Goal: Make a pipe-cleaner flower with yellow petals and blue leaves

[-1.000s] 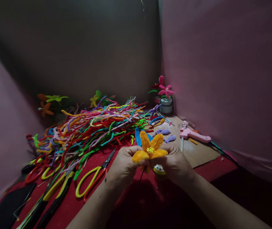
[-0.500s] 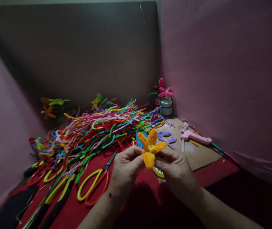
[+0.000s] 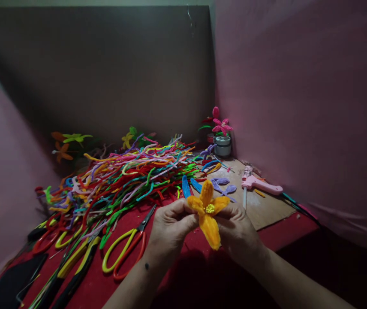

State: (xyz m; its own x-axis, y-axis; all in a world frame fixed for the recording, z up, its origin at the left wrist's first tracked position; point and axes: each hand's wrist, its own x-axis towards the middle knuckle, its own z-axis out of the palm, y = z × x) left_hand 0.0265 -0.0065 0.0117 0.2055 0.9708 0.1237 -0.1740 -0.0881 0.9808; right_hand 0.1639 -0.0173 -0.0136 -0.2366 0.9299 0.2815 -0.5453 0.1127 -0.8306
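An orange pipe-cleaner flower [image 3: 209, 227] with a yellow centre is held up between my hands. My left hand [image 3: 172, 229] pinches it from the left, thumb and forefinger at a petal. From the right, my right hand [image 3: 239, 234] grips it behind the petals, its fingertips partly hidden by the flower. Blue petals [image 3: 186, 186] lie just behind the flower, and purple petals [image 3: 224, 184] rest on the cardboard [image 3: 275, 210] beyond my right hand. Scissors [image 3: 127, 249] with one yellow and one red handle lie to the left of my left hand.
A large heap of coloured pipe cleaners [image 3: 132, 171] covers the back left of the red cloth [image 3: 87, 287]. Yellow-and-black pliers [image 3: 79, 266] lie at the front left. A pink glue gun [image 3: 262, 184] sits on the cardboard. A pink flower [image 3: 222, 125] stands in a small pot [image 3: 223, 146].
The orange flower has been tilted and turned in my fingers, so its lower petal now shows longer and points down. My hands stay close together. The view has shifted slightly.
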